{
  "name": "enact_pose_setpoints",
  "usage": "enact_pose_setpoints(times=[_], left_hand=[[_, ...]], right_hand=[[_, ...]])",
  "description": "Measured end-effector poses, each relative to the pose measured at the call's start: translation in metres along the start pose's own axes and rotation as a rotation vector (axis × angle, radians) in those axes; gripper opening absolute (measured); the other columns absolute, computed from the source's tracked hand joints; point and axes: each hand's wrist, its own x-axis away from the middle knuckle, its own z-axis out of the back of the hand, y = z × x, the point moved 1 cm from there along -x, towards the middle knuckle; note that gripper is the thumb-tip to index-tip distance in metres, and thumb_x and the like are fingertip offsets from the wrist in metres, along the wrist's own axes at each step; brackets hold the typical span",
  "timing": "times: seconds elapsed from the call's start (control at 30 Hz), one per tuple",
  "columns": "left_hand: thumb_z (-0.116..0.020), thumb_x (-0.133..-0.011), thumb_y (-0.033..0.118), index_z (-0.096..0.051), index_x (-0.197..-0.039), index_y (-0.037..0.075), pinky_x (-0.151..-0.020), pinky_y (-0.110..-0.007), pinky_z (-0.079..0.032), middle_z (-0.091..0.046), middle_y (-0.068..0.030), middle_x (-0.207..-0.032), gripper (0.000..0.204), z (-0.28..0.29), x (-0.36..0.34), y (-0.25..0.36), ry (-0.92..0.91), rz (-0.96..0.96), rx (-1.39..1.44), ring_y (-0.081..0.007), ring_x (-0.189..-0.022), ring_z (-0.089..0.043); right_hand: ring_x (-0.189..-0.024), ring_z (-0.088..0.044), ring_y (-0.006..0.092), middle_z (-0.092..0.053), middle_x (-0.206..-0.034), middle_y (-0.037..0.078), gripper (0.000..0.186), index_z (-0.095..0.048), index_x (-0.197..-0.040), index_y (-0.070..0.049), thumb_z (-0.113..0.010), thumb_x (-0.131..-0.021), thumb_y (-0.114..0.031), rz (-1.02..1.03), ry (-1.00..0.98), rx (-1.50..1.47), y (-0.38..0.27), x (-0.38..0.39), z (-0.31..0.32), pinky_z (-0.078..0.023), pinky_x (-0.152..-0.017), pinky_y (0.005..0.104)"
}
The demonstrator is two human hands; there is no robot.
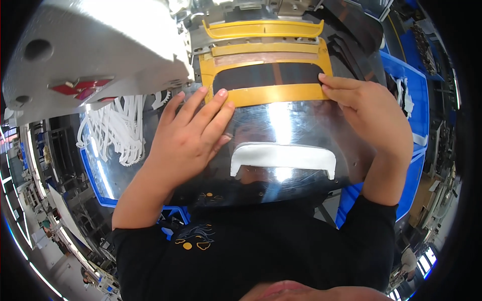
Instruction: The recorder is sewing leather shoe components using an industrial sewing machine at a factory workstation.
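Note:
A yellow frame-shaped template (pixel 266 94) with a dark window lies on a shiny metal work plate (pixel 281 175) under a grey-white machine head (pixel 95 55). My left hand (pixel 188 135) lies flat, its fingertips pressing the template's lower-left edge. At the template's lower-right corner, the fingertips of my right hand (pixel 364 108) press down. Neither hand grips anything. A curved white fabric piece (pixel 283 155) rests on the plate between my hands, nearer to me. A second yellow curved part (pixel 263 29) sits behind the template.
A pile of white curved fabric pieces (pixel 120 130) lies at the left under the machine head. Blue bins (pixel 409 95) with more white pieces stand at the right. My dark shirt fills the lower middle. Workshop racks and machines curve along both rims.

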Motion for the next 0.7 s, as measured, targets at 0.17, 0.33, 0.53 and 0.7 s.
enact_pose_setpoints(times=[0.17, 0.33, 0.53, 0.7], left_hand=[[-0.074, -0.096, 0.030, -0.062, -0.144, 0.010, -0.120, -0.054, -0.038, -0.061, -0.0100, -0.152, 0.054, 0.002, 0.005, 0.003, -0.012, 0.043, -0.045, -0.0342, -0.141, -0.056], [-0.074, -0.096, 0.031, -0.066, -0.139, 0.009, -0.118, -0.054, -0.040, -0.065, -0.0106, -0.147, 0.049, 0.002, 0.006, 0.002, 0.037, 0.011, -0.046, -0.0325, -0.136, -0.059], [-0.077, -0.093, 0.028, -0.072, -0.128, 0.007, -0.113, -0.052, -0.046, -0.071, -0.0099, -0.134, 0.041, 0.004, 0.004, -0.002, 0.115, -0.050, -0.030, -0.0292, -0.126, -0.063], [-0.079, -0.091, 0.027, -0.074, -0.123, 0.007, -0.109, -0.050, -0.049, -0.073, -0.0087, -0.126, 0.039, 0.005, 0.004, -0.003, 0.162, -0.054, 0.004, -0.0285, -0.120, -0.066]], right_hand=[[-0.106, -0.075, 0.0294, -0.076, -0.132, 0.004, 0.035, -0.080, -0.119, -0.006, -0.064, -0.088, -0.002, -0.012, -0.006, -0.050, 0.002, -0.003, 0.002, -0.060, -0.092, 0.0393], [-0.106, -0.076, 0.0298, -0.077, -0.127, 0.014, 0.024, -0.079, -0.112, -0.001, -0.066, -0.093, -0.008, 0.098, 0.027, -0.252, 0.021, -0.011, -0.003, -0.060, -0.091, 0.0379], [-0.070, -0.060, 0.0040, -0.071, -0.137, 0.009, 0.018, -0.063, -0.116, -0.009, -0.061, -0.109, -0.026, -0.247, 0.284, -1.137, 0.036, -0.037, -0.027, -0.050, -0.066, 0.0210], [-0.058, -0.049, 0.0033, -0.075, -0.121, 0.009, 0.023, -0.058, -0.116, -0.010, -0.051, -0.114, -0.031, -0.239, 0.474, -1.189, 0.041, -0.038, -0.027, -0.044, -0.058, 0.0190]])
